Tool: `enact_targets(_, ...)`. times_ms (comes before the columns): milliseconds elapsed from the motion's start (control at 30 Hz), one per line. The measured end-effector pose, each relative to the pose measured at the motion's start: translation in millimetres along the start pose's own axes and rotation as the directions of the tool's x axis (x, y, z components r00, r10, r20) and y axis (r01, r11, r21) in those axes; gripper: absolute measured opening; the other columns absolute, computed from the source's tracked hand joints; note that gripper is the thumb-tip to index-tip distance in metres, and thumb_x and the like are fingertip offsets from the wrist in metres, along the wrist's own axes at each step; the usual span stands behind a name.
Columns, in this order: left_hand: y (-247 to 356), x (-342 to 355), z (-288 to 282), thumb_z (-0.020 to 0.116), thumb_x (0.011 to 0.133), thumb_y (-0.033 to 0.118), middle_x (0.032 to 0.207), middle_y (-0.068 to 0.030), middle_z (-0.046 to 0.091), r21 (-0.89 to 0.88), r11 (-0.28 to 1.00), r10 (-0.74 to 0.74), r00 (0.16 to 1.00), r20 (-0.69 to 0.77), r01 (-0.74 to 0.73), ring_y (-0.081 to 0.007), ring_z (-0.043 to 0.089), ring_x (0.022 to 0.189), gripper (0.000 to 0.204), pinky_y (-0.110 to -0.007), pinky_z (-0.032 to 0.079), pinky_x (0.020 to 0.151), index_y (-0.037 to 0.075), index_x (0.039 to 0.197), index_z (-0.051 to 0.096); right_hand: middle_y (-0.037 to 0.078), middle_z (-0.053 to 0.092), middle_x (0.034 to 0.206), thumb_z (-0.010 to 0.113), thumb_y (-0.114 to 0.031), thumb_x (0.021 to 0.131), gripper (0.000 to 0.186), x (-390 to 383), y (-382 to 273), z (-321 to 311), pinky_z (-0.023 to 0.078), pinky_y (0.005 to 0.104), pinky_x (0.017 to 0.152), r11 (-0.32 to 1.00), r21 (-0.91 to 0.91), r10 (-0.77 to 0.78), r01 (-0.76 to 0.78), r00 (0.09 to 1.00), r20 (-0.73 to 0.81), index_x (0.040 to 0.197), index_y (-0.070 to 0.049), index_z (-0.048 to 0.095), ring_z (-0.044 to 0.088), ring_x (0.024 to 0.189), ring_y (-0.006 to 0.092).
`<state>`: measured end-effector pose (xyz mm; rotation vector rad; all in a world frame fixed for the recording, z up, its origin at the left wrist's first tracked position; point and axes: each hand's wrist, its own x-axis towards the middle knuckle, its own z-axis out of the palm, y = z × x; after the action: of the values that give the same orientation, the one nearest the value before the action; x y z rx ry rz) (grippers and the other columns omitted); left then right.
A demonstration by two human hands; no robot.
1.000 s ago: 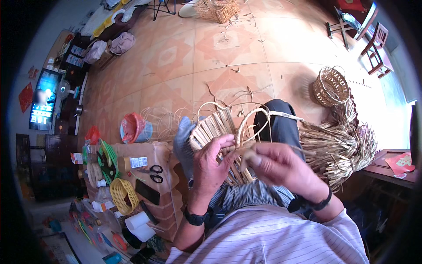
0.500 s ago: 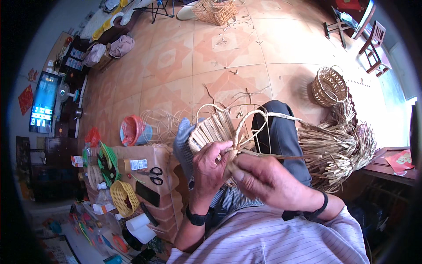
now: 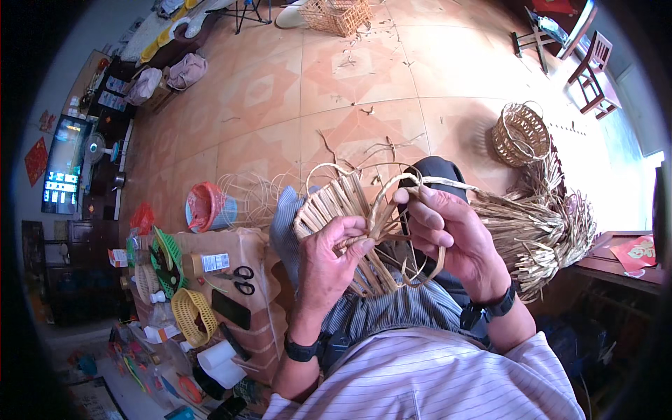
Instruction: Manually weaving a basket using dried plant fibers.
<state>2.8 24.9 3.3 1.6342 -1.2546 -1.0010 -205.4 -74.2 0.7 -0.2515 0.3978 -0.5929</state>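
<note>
A partly woven straw basket [image 3: 334,204] rests across my lap, its slats fanned out and thin hoops looping above it. My left hand [image 3: 327,260] is closed, thumb and fingers pinching the basket's rim where the wrapped handle [image 3: 379,203] meets it. At the handle's right side, my right hand [image 3: 448,227] is closed too, thumb and forefinger pinching a flat straw strip that bends down below the fingers. A long twisted strand [image 3: 451,183] runs from the handle toward the straw pile.
A big bundle of dried straw [image 3: 542,238] lies at right, beside a finished round basket [image 3: 521,134]. At left, a covered table holds scissors [image 3: 243,280], a phone [image 3: 231,310] and a yellow basket [image 3: 190,316]. A bucket [image 3: 210,208] stands behind it; straw scraps litter the floor.
My right hand has moved from beside the left hand up and to the right, drawing a strip out. More of the basket's lower slats show. My left hand keeps its pinch.
</note>
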Motion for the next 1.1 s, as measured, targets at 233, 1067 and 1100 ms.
enact_targets(233,7,7,-8,0.08,0.09,0.004,0.101,-0.0102,0.075,-0.08,0.996,-0.029,0.996,0.085,0.036,-0.0154,0.075,0.098,0.038,-0.031,0.061,0.086,-0.003,0.125,0.066,0.01,0.073,0.107,0.041,-0.026,0.115,0.04,10,6,-15,0.041,0.0217,0.049,1.0,-0.01,0.024,-0.024,0.999,0.039,0.133,0.005,0.057,0.044,0.049,0.0063)
enact_targets(1067,3,13,-15,0.072,0.089,0.0,0.121,-0.017,0.077,-0.002,0.999,-0.041,0.959,0.28,0.043,-0.0227,0.074,0.116,0.042,-0.033,0.058,0.101,-0.009,0.129,0.064,0.007,0.067,0.069,0.04,-0.026,0.117,0.04,7,-31,-22,0.035,0.0208,0.041,0.931,-0.362,-0.023,0.04,0.998,0.051,0.129,0.004,0.063,0.047,0.043,0.0084)
enact_targets(1100,5,14,-16,0.072,0.088,0.001,0.122,-0.0178,0.077,-0.029,0.998,-0.042,0.953,0.3,0.053,-0.0236,0.074,0.116,0.041,-0.033,0.058,0.102,-0.009,0.128,0.064,0.007,0.066,0.068,0.041,-0.027,0.117,0.041,6,-30,-20,0.035,0.0204,0.041,0.942,-0.336,-0.01,0.021,0.999,0.036,0.13,0.004,0.063,0.047,0.042,0.0086)
